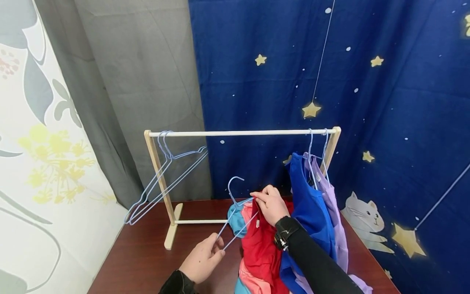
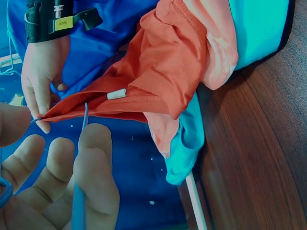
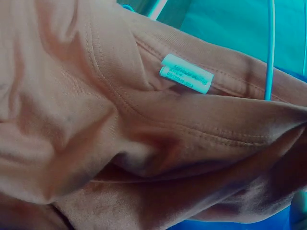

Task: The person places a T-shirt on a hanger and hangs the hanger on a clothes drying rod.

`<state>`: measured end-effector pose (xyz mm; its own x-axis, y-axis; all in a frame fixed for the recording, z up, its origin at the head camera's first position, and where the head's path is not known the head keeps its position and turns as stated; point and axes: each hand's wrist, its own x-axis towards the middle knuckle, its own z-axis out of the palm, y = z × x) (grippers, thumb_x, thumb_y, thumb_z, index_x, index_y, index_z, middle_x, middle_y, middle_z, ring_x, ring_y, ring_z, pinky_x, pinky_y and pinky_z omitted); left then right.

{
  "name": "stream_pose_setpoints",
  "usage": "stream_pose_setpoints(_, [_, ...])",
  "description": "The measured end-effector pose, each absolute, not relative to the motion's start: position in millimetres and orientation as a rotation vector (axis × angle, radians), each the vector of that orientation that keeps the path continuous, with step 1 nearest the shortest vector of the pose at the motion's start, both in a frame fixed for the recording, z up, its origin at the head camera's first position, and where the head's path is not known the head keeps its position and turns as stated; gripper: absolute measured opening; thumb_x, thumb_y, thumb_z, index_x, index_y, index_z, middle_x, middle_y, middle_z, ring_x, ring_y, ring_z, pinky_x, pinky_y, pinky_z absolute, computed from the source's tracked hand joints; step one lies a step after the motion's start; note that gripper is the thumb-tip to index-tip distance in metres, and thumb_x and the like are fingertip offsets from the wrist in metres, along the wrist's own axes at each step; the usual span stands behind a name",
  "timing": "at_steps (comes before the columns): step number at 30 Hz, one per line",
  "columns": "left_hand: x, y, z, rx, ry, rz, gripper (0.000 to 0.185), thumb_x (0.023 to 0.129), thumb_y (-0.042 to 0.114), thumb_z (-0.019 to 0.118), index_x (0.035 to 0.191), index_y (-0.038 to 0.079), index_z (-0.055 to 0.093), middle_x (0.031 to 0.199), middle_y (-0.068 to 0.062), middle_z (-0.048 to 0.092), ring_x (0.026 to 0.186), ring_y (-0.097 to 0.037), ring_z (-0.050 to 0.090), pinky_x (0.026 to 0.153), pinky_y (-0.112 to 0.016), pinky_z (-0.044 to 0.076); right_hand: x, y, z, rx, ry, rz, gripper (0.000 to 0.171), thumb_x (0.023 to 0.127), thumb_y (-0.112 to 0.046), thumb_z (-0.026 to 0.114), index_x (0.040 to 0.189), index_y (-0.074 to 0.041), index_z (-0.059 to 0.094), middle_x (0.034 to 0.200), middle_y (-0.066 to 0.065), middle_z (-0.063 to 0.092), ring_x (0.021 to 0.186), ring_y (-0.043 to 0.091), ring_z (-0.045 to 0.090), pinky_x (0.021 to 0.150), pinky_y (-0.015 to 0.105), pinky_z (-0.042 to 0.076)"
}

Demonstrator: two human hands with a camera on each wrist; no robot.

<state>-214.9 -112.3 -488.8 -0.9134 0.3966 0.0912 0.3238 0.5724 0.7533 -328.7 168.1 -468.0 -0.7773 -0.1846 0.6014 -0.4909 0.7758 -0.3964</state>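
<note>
The left hand (image 1: 203,258) pinches a blue hanger (image 2: 79,203), the right hand (image 1: 271,205) the red garment (image 1: 261,245) above the bench (image 1: 147,255). Only the head view shows the hook (image 1: 229,188); the right wrist view's white label (image 3: 187,74) is too blurred to read.

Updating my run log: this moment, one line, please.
left grip: holds hanger; right grip: pinches red garment; rack: blue garment, purple garment
</note>
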Motion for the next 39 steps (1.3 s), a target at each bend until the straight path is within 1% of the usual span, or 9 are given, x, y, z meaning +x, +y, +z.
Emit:
stream_pose_setpoints(3, [-214.8, -112.2, -489.1, 0.625, 2.702, 1.282, 0.014, 0.096, 0.024, 0.065, 0.104, 0.016, 0.055, 0.077, 0.007, 0.057, 0.065, -0.009, 0.053, 0.057, -0.028, 0.044, -328.4, 167.5, -467.6, 0.527, -2.388, 0.721, 0.026, 0.095, -0.011, 0.069, 0.115, -0.025, 0.079, 0.104, 0.001, 0.053, 0.108, 0.023, 0.047, 0.085, 0.038, 0.047])
stream_pose_setpoints(6, [-215.2, -111.6, -489.2, 0.622, 2.694, 1.293, 0.015, 0.096, 0.023, 0.064, 0.105, 0.015, 0.055, 0.078, 0.006, 0.058, 0.065, -0.009, 0.053, 0.057, -0.028, 0.045, -327.1, 166.0, -465.9, 0.564, -2.365, 0.722, 0.025, 0.096, -0.012, 0.067, 0.115, -0.023, 0.079, 0.12, 0.006, 0.058, 0.121, 0.027, 0.046, 0.099, 0.045, 0.044])
stream_pose_setpoints(9, [-215.7, -110.9, -488.8, 0.615, 2.683, 1.297, 0.015, 0.097, 0.023, 0.064, 0.105, 0.015, 0.055, 0.078, 0.005, 0.058, 0.065, -0.01, 0.053, 0.057, -0.029, 0.044, -325.0, 163.8, -463.1, 0.616, -2.356, 0.736, 0.025, 0.097, -0.012, 0.065, 0.116, -0.02, 0.078, 0.127, 0.007, 0.06, 0.125, 0.028, 0.047, 0.105, 0.047, 0.041])
stream_pose_setpoints(17, [-218.4, -108.3, -489.5, 0.635, 2.692, 1.294, 0.015, 0.096, 0.022, 0.063, 0.106, 0.014, 0.055, 0.078, 0.006, 0.057, 0.066, -0.01, 0.053, 0.058, -0.028, 0.045, -320.4, 160.3, -458.9, 0.658, -2.39, 0.757, 0.026, 0.099, -0.013, 0.063, 0.12, -0.02, 0.076, 0.129, 0.004, 0.064, 0.127, 0.024, 0.052, 0.108, 0.044, 0.041])
stream_pose_setpoints(24, [-219.5, -106.6, -489.6, 0.639, 2.684, 1.298, 0.018, 0.097, 0.022, 0.064, 0.108, 0.011, 0.055, 0.079, 0.005, 0.057, 0.067, -0.011, 0.054, 0.059, -0.029, 0.045, -320.2, 154.3, -458.1, 0.745, -2.314, 0.764, 0.024, 0.097, -0.007, 0.064, 0.116, -0.014, 0.076, 0.124, 0.007, 0.068, 0.127, 0.029, 0.055, 0.114, 0.048, 0.032])
stream_pose_setpoints(28, [-217.9, -105.0, -486.8, 0.614, 2.655, 1.315, 0.019, 0.097, 0.023, 0.064, 0.109, 0.01, 0.055, 0.08, 0.004, 0.058, 0.068, -0.012, 0.054, 0.059, -0.029, 0.045, -317.4, 148.8, -456.3, 0.751, -2.309, 0.782, 0.024, 0.096, -0.007, 0.064, 0.115, -0.014, 0.077, 0.122, 0.005, 0.07, 0.126, 0.026, 0.056, 0.115, 0.045, 0.031])
stream_pose_setpoints(32, [-216.4, -102.1, -485.5, 0.627, 2.668, 1.32, 0.017, 0.096, 0.021, 0.065, 0.106, 0.012, 0.054, 0.08, 0.004, 0.057, 0.067, -0.011, 0.054, 0.059, -0.029, 0.045, -313.8, 143.8, -455.6, 0.744, -2.333, 0.802, 0.024, 0.097, -0.007, 0.064, 0.115, -0.015, 0.077, 0.122, 0.003, 0.07, 0.127, 0.024, 0.056, 0.116, 0.043, 0.03])
stream_pose_setpoints(35, [-216.2, -99.5, -485.7, 0.635, 2.677, 1.326, 0.016, 0.096, 0.02, 0.065, 0.104, 0.014, 0.054, 0.079, 0.005, 0.057, 0.068, -0.011, 0.054, 0.059, -0.029, 0.044, -310.7, 140.6, -455.1, 0.734, -2.353, 0.831, 0.023, 0.097, -0.008, 0.063, 0.115, -0.015, 0.077, 0.124, 0.003, 0.069, 0.128, 0.024, 0.055, 0.115, 0.044, 0.032])
stream_pose_setpoints(39, [-217.0, -96.9, -486.7, 0.612, 2.669, 1.329, 0.016, 0.096, 0.021, 0.065, 0.105, 0.015, 0.053, 0.08, 0.004, 0.057, 0.069, -0.012, 0.055, 0.059, -0.03, 0.045, -306.0, 136.9, -453.7, 0.689, -2.385, 0.881, 0.024, 0.098, -0.013, 0.063, 0.117, -0.018, 0.077, 0.127, 0.0, 0.068, 0.13, 0.022, 0.054, 0.11, 0.048, 0.038])
